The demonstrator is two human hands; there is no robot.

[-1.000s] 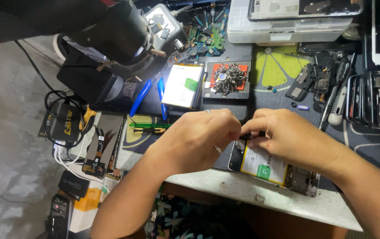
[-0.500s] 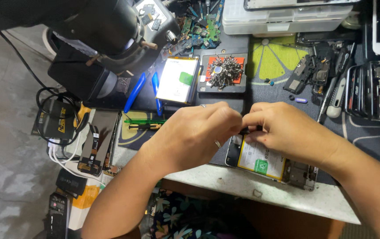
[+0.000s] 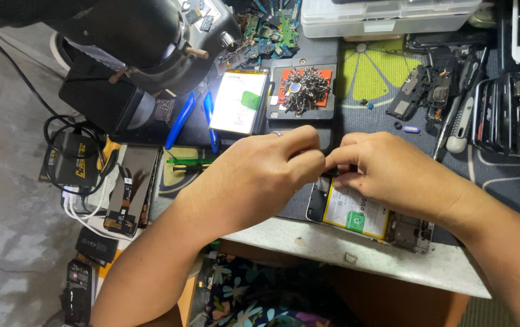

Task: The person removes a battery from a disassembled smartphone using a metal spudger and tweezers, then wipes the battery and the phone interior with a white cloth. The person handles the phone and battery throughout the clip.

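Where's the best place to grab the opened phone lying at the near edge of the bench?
Probably take the opened phone by its two long side edges near the bare right end, coming from above. It lies flat, back open, battery up, and the left hand and right hand cover its left end, so only the right part is free.

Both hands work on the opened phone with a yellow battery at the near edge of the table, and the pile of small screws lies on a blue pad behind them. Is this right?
Not fully. The head view shows the pile of small screws lying on a red pad, not a blue one. The rest holds: the left hand and the right hand meet over the opened phone with its yellow battery at the table's near edge.
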